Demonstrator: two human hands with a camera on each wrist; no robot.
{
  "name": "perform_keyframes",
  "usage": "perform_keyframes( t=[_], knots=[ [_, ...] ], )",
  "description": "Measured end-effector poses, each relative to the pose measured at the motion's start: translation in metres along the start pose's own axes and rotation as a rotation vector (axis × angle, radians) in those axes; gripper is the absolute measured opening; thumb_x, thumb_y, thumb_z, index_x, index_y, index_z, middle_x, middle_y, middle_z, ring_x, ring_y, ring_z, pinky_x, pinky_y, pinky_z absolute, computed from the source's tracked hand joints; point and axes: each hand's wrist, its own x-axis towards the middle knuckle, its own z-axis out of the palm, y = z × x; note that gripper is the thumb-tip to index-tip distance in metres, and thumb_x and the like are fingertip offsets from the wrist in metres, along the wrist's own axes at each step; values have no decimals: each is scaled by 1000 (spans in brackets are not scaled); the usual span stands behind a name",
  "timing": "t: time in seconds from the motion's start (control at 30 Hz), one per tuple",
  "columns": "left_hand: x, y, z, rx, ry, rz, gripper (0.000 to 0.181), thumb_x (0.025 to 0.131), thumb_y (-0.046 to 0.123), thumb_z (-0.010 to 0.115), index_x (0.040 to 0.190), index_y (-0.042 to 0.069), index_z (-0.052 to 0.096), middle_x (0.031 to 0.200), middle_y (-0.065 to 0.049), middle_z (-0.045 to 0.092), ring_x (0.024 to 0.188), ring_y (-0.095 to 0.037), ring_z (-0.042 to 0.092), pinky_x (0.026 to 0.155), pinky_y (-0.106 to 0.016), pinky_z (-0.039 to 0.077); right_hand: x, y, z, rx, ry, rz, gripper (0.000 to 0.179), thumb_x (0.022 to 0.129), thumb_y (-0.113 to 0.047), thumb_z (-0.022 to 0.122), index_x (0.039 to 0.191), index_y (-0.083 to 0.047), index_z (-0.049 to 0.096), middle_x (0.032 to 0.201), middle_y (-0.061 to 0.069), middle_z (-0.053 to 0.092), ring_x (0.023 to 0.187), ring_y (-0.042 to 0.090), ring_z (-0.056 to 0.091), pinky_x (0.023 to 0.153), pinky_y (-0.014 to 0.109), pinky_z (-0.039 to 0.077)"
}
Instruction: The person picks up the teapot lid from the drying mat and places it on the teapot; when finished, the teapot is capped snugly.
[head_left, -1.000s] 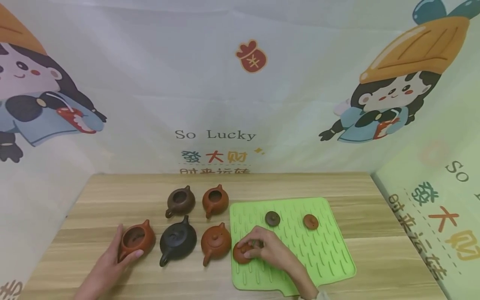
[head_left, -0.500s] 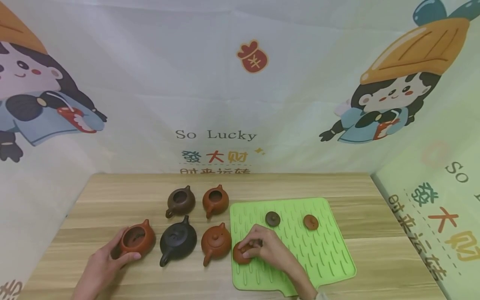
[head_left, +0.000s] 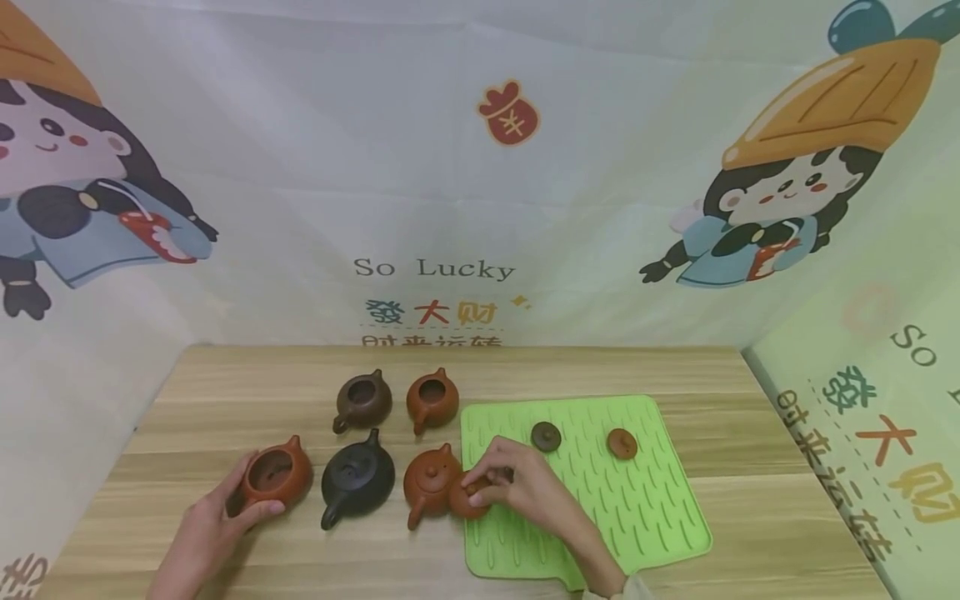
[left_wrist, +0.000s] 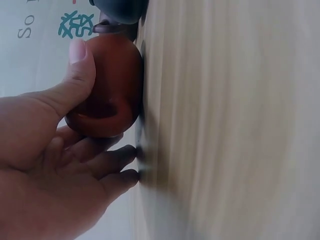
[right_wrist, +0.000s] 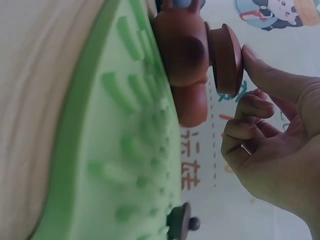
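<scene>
- What has changed: the smooth red-brown clay-looking lid (right_wrist: 229, 62), round with a deep collar underneath, has shifted a little left and up in the head frame. It now overlaps the right side of the squat orange-red lidded teapot (head_left: 427, 490) at lower centre; whether they touch cannot be told.
- The right hand (head_left: 528, 492) pinches that lid between thumb and fingers; the exact hold on its knob is partly hidden. The right wrist view shows the lid clear of the bright green ridged mat (head_left: 600, 508), so it appears to be carried now.
- The left hand (head_left: 210, 529) looks unchanged, steadying the rounded red-brown lidless teapot (head_left: 299, 477) at lower left, thumb on its near side, fingers around the handle side. Its wide mouth faces up, uncovered as before.
- Materials: the pots look like matte, hard clay, round-bellied with short spouts. The black teapot (head_left: 358, 483) sits at lower centre-left; behind it, the dark brown lidless teapot (head_left: 369, 412) and small orange lidless teapot (head_left: 438, 412).
- The dark brown knobbed lid (head_left: 546, 437) and small orange disc lid (head_left: 622, 443) lie on the mat, whose raised oblong ridges contrast with the streaked wood-grain table (head_left: 765, 492).
</scene>
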Motion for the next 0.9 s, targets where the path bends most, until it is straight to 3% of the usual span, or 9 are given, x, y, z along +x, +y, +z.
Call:
perform_keyframes(
  t=[0.17,0.27,0.47,0.6,0.8,0.9],
  knots=[
    [8,-23,14,15,91,62,108,98,54,80,176,9,20,151,-53,41,136,-75,45,103,-80,48,11,-11,6,-6,-2,-29,14,87,-6,90,100,-5,86,87,-1,64,75,-1,45,69,16,41],
    [9,-26,15,12,68,60,108,100,54,78,177,11,16,152,-54,37,137,-76,42,105,-81,46,19,-15,11,-5,-16,-43,14,87,-8,91,99,-6,86,85,-3,60,73,-2,44,68,16,39],
    [7,-20,15,11,83,57,107,99,51,80,175,6,19,152,-53,40,137,-75,44,103,-80,48,30,-21,21,-4,-47,-75,14,87,-10,92,98,-6,85,85,0,63,74,-2,44,70,17,40],
    [3,-7,6,-10,26,12,107,101,52,78,174,4,18,156,-53,33,144,-74,36,111,-81,41,37,-26,30,-6,-53,-78,14,86,-10,92,98,-5,85,86,2,66,75,-3,45,71,16,41],
    [0,0,4,-5,55,9,106,98,48,82,173,3,23,153,-54,36,140,-75,40,107,-80,45,50,-34,45,10,-57,-80,16,85,-10,94,97,-4,86,83,1,62,73,-4,44,69,14,38],
    [-2,5,1,-12,24,-3,106,100,49,80,174,2,20,156,-53,32,143,-74,37,110,-81,43,56,-37,51,26,-65,-95,15,84,-7,94,97,-3,86,83,3,65,72,-5,45,68,14,39]
  ],
)
